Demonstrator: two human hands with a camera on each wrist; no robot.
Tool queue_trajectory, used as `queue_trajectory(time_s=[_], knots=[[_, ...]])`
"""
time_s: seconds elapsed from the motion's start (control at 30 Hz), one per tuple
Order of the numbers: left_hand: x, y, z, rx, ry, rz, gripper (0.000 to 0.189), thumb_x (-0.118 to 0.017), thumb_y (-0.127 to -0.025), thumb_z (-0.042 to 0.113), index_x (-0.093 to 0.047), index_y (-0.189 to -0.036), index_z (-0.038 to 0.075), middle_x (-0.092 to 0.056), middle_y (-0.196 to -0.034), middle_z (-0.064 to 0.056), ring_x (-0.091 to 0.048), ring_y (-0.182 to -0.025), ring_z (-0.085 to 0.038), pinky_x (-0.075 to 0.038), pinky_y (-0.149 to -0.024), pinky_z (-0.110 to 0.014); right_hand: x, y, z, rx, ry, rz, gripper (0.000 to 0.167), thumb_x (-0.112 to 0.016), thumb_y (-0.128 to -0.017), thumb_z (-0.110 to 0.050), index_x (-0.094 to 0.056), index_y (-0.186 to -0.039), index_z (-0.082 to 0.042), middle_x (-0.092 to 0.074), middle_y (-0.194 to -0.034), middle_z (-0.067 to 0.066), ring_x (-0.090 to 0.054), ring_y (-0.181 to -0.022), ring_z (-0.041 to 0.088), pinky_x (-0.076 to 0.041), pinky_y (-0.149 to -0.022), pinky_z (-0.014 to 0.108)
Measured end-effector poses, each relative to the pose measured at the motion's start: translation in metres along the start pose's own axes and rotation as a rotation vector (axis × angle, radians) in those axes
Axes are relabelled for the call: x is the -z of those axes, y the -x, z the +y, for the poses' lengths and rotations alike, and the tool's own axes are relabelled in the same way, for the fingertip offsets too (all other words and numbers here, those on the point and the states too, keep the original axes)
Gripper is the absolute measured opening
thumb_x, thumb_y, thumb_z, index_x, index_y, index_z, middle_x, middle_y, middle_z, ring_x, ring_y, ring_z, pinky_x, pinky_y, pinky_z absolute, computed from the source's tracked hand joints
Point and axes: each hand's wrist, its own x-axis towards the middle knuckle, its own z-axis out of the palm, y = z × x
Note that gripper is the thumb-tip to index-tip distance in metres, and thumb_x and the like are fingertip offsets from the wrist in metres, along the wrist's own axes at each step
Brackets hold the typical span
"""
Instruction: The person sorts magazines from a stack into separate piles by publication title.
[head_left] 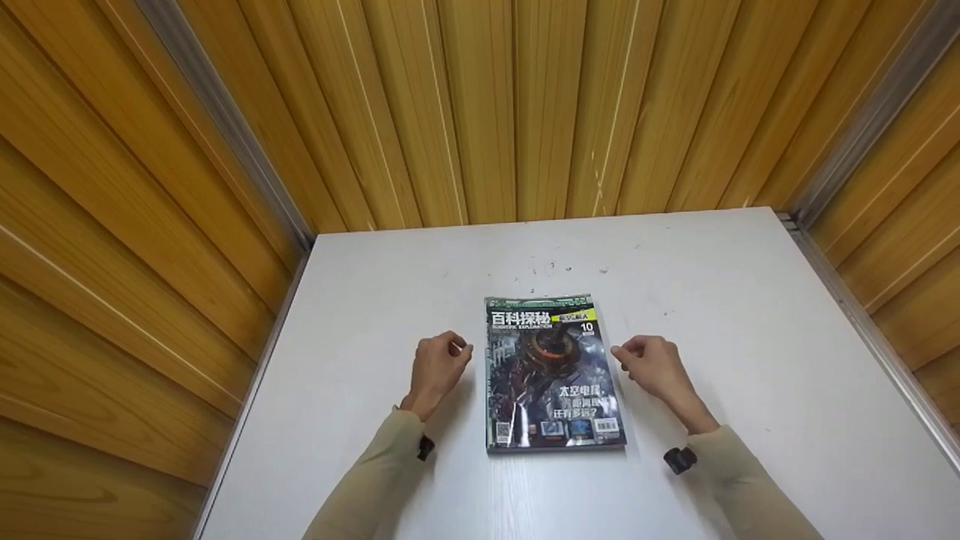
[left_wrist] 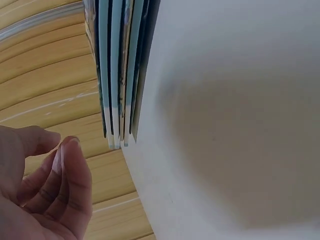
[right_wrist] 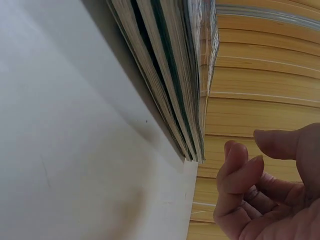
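A neat stack of magazines [head_left: 551,367] lies flat on the white table, its top cover dark with Chinese lettering and a round glowing machine. To its left, my left hand [head_left: 437,373] is held with the fingers loosely bent, apart from the stack. On the opposite side, my right hand [head_left: 655,365] hovers close to the right edge with thumb and fingers bent and nothing between them. Several spines [left_wrist: 117,75] show in the left wrist view. Page edges [right_wrist: 165,75] face the right wrist camera.
The white table [head_left: 360,300] carries small dark marks beyond the magazines. Wood-patterned panels [head_left: 480,112] rise behind it and at both sides, with grey metal strips at the corners. Each wrist wears a small black device [head_left: 679,460] below the hand.
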Motion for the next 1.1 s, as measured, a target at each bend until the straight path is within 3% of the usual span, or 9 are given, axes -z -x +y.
queue_trajectory(time_s=[0.23, 0.4, 0.5, 0.6, 0.77, 0.8, 0.9, 1.0, 1.1], knots=[[-0.005, 0.021, 0.002, -0.039, 0.035, -0.072, 0.009, -0.080, -0.094, 0.008, -0.081, -0.091, 0.000, -0.077, -0.076, -0.010, -0.059, -0.061, -0.007, -0.047, -0.056, -0.021, -0.007, 0.014, 0.004, -0.032, -0.009, -0.012, 0.027, -0.074, -0.104, -0.024, -0.076, -0.103, 0.003, -0.075, -0.082, 0.010, -0.066, -0.069, 0.015, -0.048, -0.060, 0.028], [-0.010, 0.034, 0.006, -0.001, 0.021, -0.156, 0.016, -0.084, -0.093, 0.015, -0.081, -0.089, 0.000, -0.076, -0.077, -0.009, -0.059, -0.063, -0.008, -0.050, -0.060, -0.023, -0.011, 0.022, 0.010, -0.041, -0.009, -0.034, 0.030, -0.078, -0.100, -0.028, -0.077, -0.100, 0.002, -0.075, -0.083, 0.009, -0.066, -0.070, 0.015, -0.050, -0.062, 0.030], [-0.014, 0.041, 0.008, 0.019, -0.018, -0.179, 0.023, -0.088, -0.090, 0.021, -0.079, -0.083, 0.001, -0.076, -0.076, -0.008, -0.058, -0.068, -0.011, -0.052, -0.066, -0.027, -0.014, 0.026, 0.012, -0.036, 0.012, -0.055, 0.032, -0.081, -0.098, -0.031, -0.078, -0.097, 0.001, -0.076, -0.083, 0.008, -0.065, -0.072, 0.016, -0.050, -0.064, 0.030], [-0.017, 0.048, 0.009, 0.026, -0.017, -0.201, 0.026, -0.090, -0.087, 0.023, -0.077, -0.077, 0.003, -0.074, -0.072, -0.006, -0.057, -0.065, -0.011, -0.051, -0.064, -0.028, -0.016, 0.030, 0.015, -0.034, 0.031, -0.074, 0.034, -0.082, -0.096, -0.034, -0.078, -0.095, 0.000, -0.074, -0.082, 0.007, -0.063, -0.072, 0.016, -0.048, -0.065, 0.030], [-0.022, 0.056, 0.011, -0.005, -0.002, -0.204, 0.032, -0.092, -0.084, 0.023, -0.072, -0.067, 0.006, -0.067, -0.063, 0.000, -0.049, -0.061, -0.009, -0.045, -0.059, -0.026, -0.022, 0.036, 0.015, -0.053, 0.039, -0.103, 0.033, -0.084, -0.094, -0.032, -0.078, -0.093, 0.000, -0.070, -0.078, 0.004, -0.061, -0.072, 0.017, -0.046, -0.065, 0.030], [-0.028, 0.056, 0.002, -0.036, -0.001, -0.187, 0.036, -0.093, -0.084, 0.028, -0.072, -0.064, 0.008, -0.066, -0.062, 0.002, -0.049, -0.061, -0.009, -0.044, -0.059, -0.026, -0.023, 0.037, 0.015, -0.053, 0.041, -0.107, 0.033, -0.085, -0.094, -0.032, -0.078, -0.092, 0.000, -0.069, -0.077, 0.004, -0.060, -0.073, 0.017, -0.046, -0.066, 0.030], [-0.028, 0.058, 0.004, -0.040, -0.009, -0.180, 0.038, -0.093, -0.084, 0.028, -0.070, -0.061, 0.008, -0.064, -0.059, 0.004, -0.048, -0.060, -0.009, -0.043, -0.056, -0.028, -0.025, 0.038, 0.015, -0.043, 0.051, -0.104, 0.034, -0.086, -0.092, -0.033, -0.077, -0.090, 0.000, -0.068, -0.077, 0.004, -0.059, -0.075, 0.018, -0.045, -0.068, 0.031], [-0.028, 0.058, 0.007, -0.016, -0.020, -0.187, 0.041, -0.094, -0.084, 0.031, -0.069, -0.060, 0.009, -0.064, -0.059, 0.003, -0.049, -0.060, -0.010, -0.042, -0.056, -0.027, -0.028, 0.038, 0.016, -0.046, 0.056, -0.098, 0.033, -0.087, -0.090, -0.032, -0.075, -0.087, -0.002, -0.067, -0.076, 0.004, -0.059, -0.075, 0.018, -0.045, -0.069, 0.032], [-0.024, 0.060, 0.019, 0.012, -0.058, -0.190, 0.042, -0.096, -0.081, 0.029, -0.066, -0.059, 0.009, -0.064, -0.060, 0.001, -0.047, -0.060, -0.010, -0.040, -0.056, -0.026, -0.029, 0.038, 0.016, -0.050, 0.060, -0.098, 0.033, -0.089, -0.089, -0.032, -0.073, -0.085, -0.003, -0.065, -0.076, 0.003, -0.058, -0.075, 0.019, -0.045, -0.068, 0.032]])
